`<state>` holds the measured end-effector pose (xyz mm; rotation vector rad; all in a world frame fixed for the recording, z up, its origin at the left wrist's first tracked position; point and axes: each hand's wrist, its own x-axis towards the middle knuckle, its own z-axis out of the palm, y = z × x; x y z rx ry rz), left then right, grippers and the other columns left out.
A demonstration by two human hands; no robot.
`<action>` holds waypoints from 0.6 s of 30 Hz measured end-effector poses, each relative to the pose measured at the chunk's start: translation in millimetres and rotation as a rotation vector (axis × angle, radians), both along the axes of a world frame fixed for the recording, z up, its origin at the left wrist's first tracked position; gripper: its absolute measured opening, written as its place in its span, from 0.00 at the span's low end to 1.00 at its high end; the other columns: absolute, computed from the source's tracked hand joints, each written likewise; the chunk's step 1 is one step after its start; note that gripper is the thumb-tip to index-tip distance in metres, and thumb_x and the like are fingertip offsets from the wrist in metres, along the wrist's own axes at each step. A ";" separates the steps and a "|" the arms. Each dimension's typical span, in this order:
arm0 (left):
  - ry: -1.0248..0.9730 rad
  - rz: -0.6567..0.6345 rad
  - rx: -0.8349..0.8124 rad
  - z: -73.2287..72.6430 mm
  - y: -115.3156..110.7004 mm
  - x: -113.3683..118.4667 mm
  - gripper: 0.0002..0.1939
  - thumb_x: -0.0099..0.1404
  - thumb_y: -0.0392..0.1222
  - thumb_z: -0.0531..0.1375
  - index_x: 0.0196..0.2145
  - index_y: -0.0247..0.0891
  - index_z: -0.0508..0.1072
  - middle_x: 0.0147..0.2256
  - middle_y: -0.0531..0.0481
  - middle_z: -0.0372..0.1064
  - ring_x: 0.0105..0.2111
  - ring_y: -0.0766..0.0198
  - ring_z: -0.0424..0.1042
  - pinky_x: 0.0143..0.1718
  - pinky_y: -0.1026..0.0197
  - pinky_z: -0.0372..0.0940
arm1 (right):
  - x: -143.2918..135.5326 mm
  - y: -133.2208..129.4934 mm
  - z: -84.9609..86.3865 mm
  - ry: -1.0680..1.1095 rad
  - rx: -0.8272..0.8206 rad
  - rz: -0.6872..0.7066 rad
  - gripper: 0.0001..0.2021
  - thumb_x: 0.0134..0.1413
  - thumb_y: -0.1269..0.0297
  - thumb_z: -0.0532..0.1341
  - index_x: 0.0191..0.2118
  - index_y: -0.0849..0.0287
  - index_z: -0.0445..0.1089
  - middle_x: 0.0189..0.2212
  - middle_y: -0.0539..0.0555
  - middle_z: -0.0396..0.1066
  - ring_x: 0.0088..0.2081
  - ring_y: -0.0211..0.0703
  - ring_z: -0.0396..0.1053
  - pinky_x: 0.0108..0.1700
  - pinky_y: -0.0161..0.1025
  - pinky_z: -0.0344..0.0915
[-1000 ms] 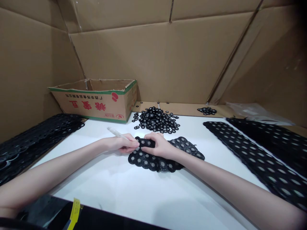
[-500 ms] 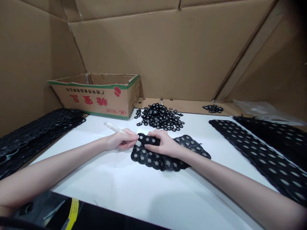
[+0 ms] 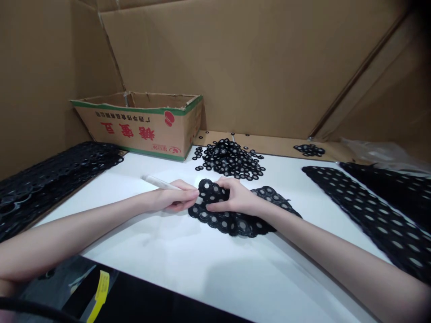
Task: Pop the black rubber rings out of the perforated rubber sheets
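Note:
My left hand (image 3: 178, 196) is closed round a white pen-like tool (image 3: 156, 181), whose front end reaches the left edge of a piece of black lace fabric (image 3: 218, 221). Rows of round, pale openings cover this fabric, which lies bunched on the white table top (image 3: 148, 255). My right hand (image 3: 235, 197) grips a fold of the same lace between thumb and fingers. Part of the fabric is hidden beneath that hand and wrist. Just beyond both hands rises a heap of small black rings (image 3: 225, 159) with pale centres.
A cardboard box (image 3: 141, 130) stands at the back left. Black lace strips (image 3: 63, 170) are stacked at the left edge; another dotted lace strip (image 3: 363, 211) lies on the right. A small ring pile (image 3: 309, 150) and clear plastic (image 3: 377, 150) sit along the back.
The view has shifted a little, so the box and heap appear higher and nearby things further right. The pen-like tool lies flatter in my left hand. My right hand still grips the lace.

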<state>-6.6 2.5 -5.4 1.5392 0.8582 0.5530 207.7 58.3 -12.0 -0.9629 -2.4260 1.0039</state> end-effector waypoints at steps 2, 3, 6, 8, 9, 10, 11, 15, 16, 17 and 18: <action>0.016 -0.005 0.005 1.3 -1.4 1.4 0.25 0.67 0.53 0.52 0.18 0.35 0.61 0.09 0.58 0.49 0.11 0.74 0.46 0.14 0.66 0.40 | 0.7 0.3 -0.3 0.006 -0.013 0.003 0.14 0.36 0.56 0.69 0.22 0.58 0.65 0.25 0.48 0.65 0.36 0.47 0.64 0.42 0.42 0.57; 0.023 -0.010 0.007 2.0 -2.0 1.9 0.24 0.68 0.53 0.51 0.19 0.35 0.61 0.09 0.58 0.50 0.11 0.74 0.46 0.14 0.67 0.40 | 0.9 0.4 -0.5 0.008 -0.016 0.004 0.15 0.36 0.55 0.69 0.22 0.58 0.65 0.25 0.48 0.65 0.36 0.46 0.64 0.42 0.42 0.57; 0.043 -0.033 0.019 4.6 -3.7 3.6 0.24 0.69 0.51 0.50 0.20 0.34 0.61 0.10 0.58 0.51 0.12 0.73 0.47 0.15 0.67 0.41 | 1.3 0.7 -0.9 0.013 -0.012 0.009 0.17 0.36 0.54 0.68 0.21 0.58 0.62 0.24 0.47 0.63 0.34 0.45 0.63 0.41 0.42 0.56; 0.049 -0.035 0.033 6.6 -4.4 4.8 0.24 0.69 0.50 0.50 0.19 0.35 0.59 0.11 0.57 0.50 0.13 0.74 0.48 0.16 0.67 0.42 | 1.3 0.8 -0.8 0.014 -0.005 0.017 0.17 0.36 0.54 0.68 0.21 0.58 0.61 0.23 0.47 0.62 0.34 0.44 0.63 0.40 0.41 0.56; 0.046 -0.034 0.037 7.4 -4.3 5.2 0.25 0.69 0.50 0.50 0.18 0.35 0.59 0.11 0.57 0.49 0.14 0.74 0.48 0.16 0.66 0.42 | 1.3 0.7 -0.7 0.012 -0.003 0.021 0.17 0.36 0.54 0.68 0.21 0.58 0.61 0.23 0.47 0.62 0.33 0.44 0.62 0.40 0.41 0.56; 0.040 -0.036 0.036 7.8 -3.7 5.4 0.25 0.69 0.49 0.50 0.17 0.35 0.58 0.12 0.57 0.49 0.14 0.74 0.47 0.17 0.66 0.42 | 1.3 0.7 -0.7 0.011 -0.001 0.024 0.17 0.36 0.54 0.68 0.21 0.58 0.61 0.23 0.48 0.62 0.33 0.44 0.62 0.40 0.41 0.56; 0.032 -0.039 0.027 8.0 -2.6 5.4 0.25 0.69 0.49 0.51 0.17 0.35 0.57 0.13 0.57 0.48 0.15 0.74 0.47 0.17 0.66 0.42 | 1.3 0.7 -0.6 0.009 -0.003 0.026 0.17 0.36 0.53 0.68 0.21 0.58 0.60 0.24 0.48 0.61 0.33 0.44 0.62 0.39 0.41 0.56; 0.000 -0.066 -0.085 7.5 3.5 5.1 0.26 0.67 0.50 0.53 0.16 0.35 0.56 0.13 0.57 0.47 0.14 0.74 0.45 0.17 0.64 0.39 | 1.2 0.6 -0.4 0.011 -0.020 0.020 0.18 0.35 0.53 0.67 0.22 0.58 0.60 0.24 0.48 0.60 0.33 0.44 0.61 0.38 0.40 0.56; -0.002 -0.072 -0.114 8.1 4.6 5.5 0.26 0.67 0.50 0.53 0.16 0.35 0.55 0.12 0.57 0.47 0.14 0.74 0.44 0.17 0.64 0.39 | 1.0 0.5 -0.4 0.011 -0.022 0.019 0.18 0.35 0.53 0.67 0.21 0.58 0.60 0.24 0.48 0.60 0.32 0.43 0.61 0.37 0.40 0.56; 0.001 -0.077 -0.133 9.0 5.2 6.2 0.26 0.67 0.50 0.54 0.16 0.35 0.55 0.13 0.57 0.47 0.14 0.74 0.44 0.17 0.64 0.38 | 0.8 0.5 -0.3 0.010 -0.024 0.021 0.18 0.35 0.53 0.67 0.21 0.58 0.59 0.24 0.48 0.59 0.32 0.42 0.61 0.37 0.39 0.55; 0.011 -0.085 -0.141 10.3 5.4 7.2 0.25 0.66 0.50 0.54 0.15 0.35 0.55 0.13 0.57 0.47 0.14 0.74 0.44 0.17 0.64 0.38 | 0.5 0.3 -0.2 0.010 -0.027 0.022 0.18 0.35 0.53 0.67 0.21 0.58 0.59 0.23 0.47 0.58 0.31 0.42 0.60 0.37 0.39 0.55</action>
